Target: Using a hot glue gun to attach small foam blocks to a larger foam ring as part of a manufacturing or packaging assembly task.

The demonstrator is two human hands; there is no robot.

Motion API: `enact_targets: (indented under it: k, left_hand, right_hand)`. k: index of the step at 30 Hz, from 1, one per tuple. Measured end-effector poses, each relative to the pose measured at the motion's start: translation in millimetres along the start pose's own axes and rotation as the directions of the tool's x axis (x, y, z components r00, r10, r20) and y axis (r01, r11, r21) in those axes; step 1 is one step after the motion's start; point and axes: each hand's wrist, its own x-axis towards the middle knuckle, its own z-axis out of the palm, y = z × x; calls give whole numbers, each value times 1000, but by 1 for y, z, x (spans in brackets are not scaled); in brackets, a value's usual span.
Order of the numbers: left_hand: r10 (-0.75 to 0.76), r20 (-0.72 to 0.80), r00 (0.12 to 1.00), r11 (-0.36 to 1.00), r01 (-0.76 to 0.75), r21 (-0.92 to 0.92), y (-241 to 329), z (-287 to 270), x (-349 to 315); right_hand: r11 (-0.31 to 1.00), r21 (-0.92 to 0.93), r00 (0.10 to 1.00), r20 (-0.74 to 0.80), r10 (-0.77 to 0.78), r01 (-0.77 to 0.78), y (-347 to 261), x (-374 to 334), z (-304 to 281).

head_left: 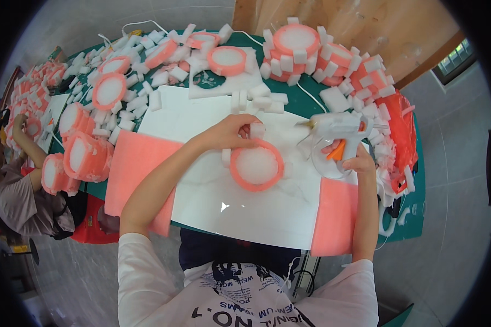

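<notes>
Ring (259,186): pink with a white middle. It lies flat on the white board (213,212), in front of the person.
Side block (226,158): small and white. It sits at the ring's left edge and looks to be touching it.
Good gluing: I think the ring should stay flat and not slide. A small dab is best, as too much could drip or make strings. Then the block (257,129) should be set straight on the rim and pressed until it sticks.
Safe fingers: the tip of the glue gun (333,128) may be hot, so it is wise to keep it off the fingertips and the soft foam.
Left hand: its thumb and fingers are close together, pinching the block at the ring's far edge. The hand (232,132) is right by the rim.
Right hand: it (354,158) is curled around the glue gun's grip, with fingers by the orange trigger (337,150). I cannot tell if the trigger is squeezed. The tip points left, toward the block, but is apart from it.
Loose blocks (262,102): in a small bunch at the board's far edge.
Stacked rings (295,41): far back on the green desk (412,226), with white blocks around their sides.
</notes>
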Motion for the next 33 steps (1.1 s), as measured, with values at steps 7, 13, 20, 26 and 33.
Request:
enact_targets:
  k: [7,13,20,26,33]
  left_hand:
    - [-31,17,999,999,31,17,0,1,1]
    - [-32,-1,999,997,32,64,3,-1,-1]
    - [10,-7,1000,998,-10,64,-4,1,-1]
    - [80,-15,997,993,-78,89,-1,0,-2]
    - [105,-15,994,989,-103,103,-1,-1,0]
  right_hand:
    - [926,-344,931,263,251,-153,-1,-8,9]
    - [926,-376,841,507,190,17,-26,16,54]
    - [897,-435,799,511,318,-79,-17,8,54]
    - [747,-663,848,368,382,-49,-45,11,70]
    - [716,-694,862,404,306,71,-35,9,66]
